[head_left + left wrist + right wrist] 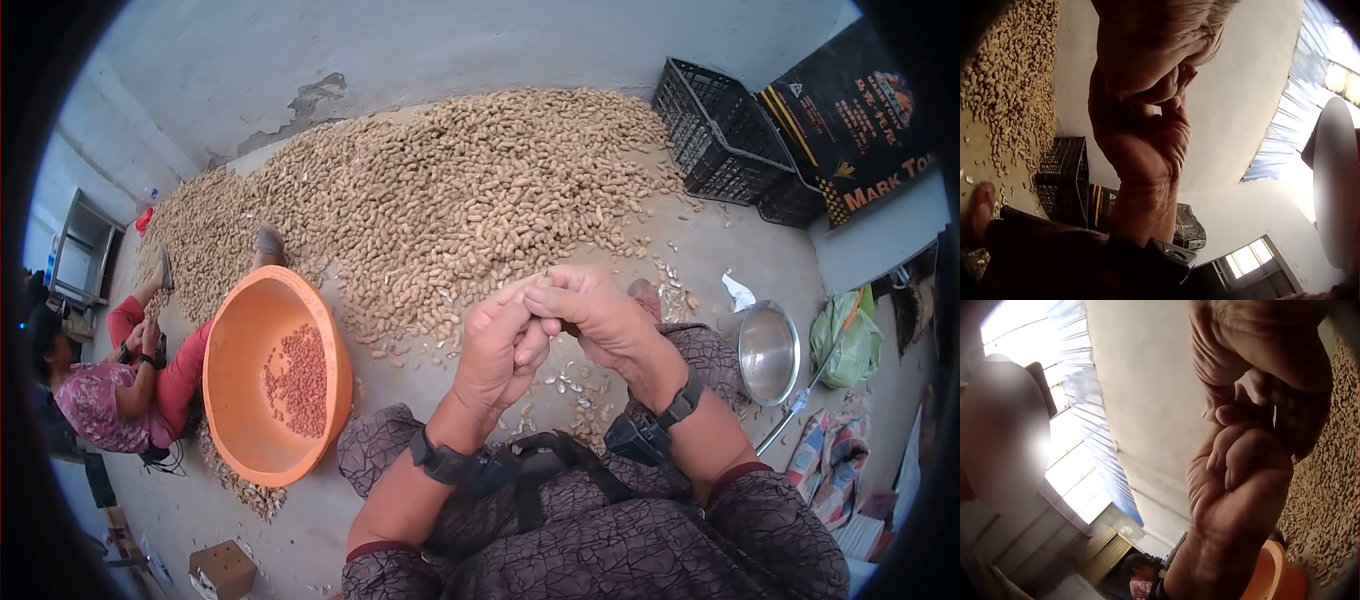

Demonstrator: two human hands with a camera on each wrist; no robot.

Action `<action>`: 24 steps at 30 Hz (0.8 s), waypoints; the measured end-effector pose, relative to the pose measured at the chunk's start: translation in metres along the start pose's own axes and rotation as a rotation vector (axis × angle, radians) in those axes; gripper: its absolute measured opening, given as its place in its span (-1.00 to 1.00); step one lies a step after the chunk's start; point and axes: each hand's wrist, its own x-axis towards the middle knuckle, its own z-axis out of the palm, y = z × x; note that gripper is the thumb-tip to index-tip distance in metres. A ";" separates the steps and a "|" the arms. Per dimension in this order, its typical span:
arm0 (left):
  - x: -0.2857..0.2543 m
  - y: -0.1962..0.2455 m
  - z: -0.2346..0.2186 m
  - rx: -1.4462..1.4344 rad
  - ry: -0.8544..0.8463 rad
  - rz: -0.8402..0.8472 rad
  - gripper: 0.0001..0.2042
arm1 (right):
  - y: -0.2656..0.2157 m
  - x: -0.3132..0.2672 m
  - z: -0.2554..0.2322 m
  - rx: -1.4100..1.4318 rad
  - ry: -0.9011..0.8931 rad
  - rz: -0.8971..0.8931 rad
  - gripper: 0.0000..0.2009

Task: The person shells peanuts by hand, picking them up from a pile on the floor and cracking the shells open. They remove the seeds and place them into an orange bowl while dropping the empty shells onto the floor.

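Note:
My two hands meet in front of me over my lap in the head view. The left hand point(527, 305) and the right hand point(548, 298) have their fingers curled and their fingertips pressed together. They pinch a small peanut pod point(545, 277), mostly hidden by the fingers. The left wrist view shows the left hand point(1154, 44) above the right hand point(1147, 156). In the right wrist view the right hand point(1260, 350) sits above the left hand point(1241, 475). Broken shells point(575, 385) lie on the floor below.
A wide heap of unshelled peanuts point(450, 200) covers the floor ahead. An orange basin point(240, 420) holding red kernels point(298, 380) stands to my left, beside a seated person point(110, 385). Black crates point(715, 130), a steel bowl point(768, 352) and a green bag point(848, 340) are on the right.

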 end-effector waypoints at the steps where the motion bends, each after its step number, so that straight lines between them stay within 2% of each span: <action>1: 0.001 0.000 -0.002 -0.041 0.000 0.002 -0.75 | 0.001 0.000 0.002 -0.011 0.014 -0.002 -0.81; 3: 0.001 0.000 -0.004 -0.081 0.004 0.007 -0.76 | 0.000 0.000 0.005 -0.021 0.024 -0.003 -0.80; 5: 0.003 -0.004 -0.003 -0.042 0.054 0.087 -0.75 | -0.007 -0.001 0.009 -0.154 0.165 -0.041 -0.79; 6: 0.003 -0.004 -0.001 -0.045 0.055 0.090 -0.75 | -0.011 -0.002 0.011 -0.156 0.162 -0.039 -0.79; 8: 0.005 -0.003 0.004 0.124 0.143 0.153 -0.76 | -0.017 -0.003 0.011 -0.325 0.197 -0.057 -0.79; 12: 0.006 -0.009 0.006 0.294 0.177 0.240 -0.77 | -0.014 0.002 0.007 -0.332 0.204 -0.006 -0.80; 14: 0.008 -0.013 0.004 0.517 0.209 0.366 -0.79 | -0.012 0.003 0.006 -0.315 0.183 -0.018 -0.81; 15: 0.007 -0.015 0.003 0.513 0.213 0.365 -0.79 | -0.011 0.003 0.008 -0.317 0.182 -0.013 -0.81; 17: 0.008 -0.017 0.004 0.503 0.229 0.409 -0.80 | -0.010 0.003 0.010 -0.129 0.180 -0.037 -0.82; 24: 0.007 -0.013 0.011 0.370 0.308 0.368 -0.82 | 0.003 0.006 0.017 -0.130 0.167 -0.237 -0.84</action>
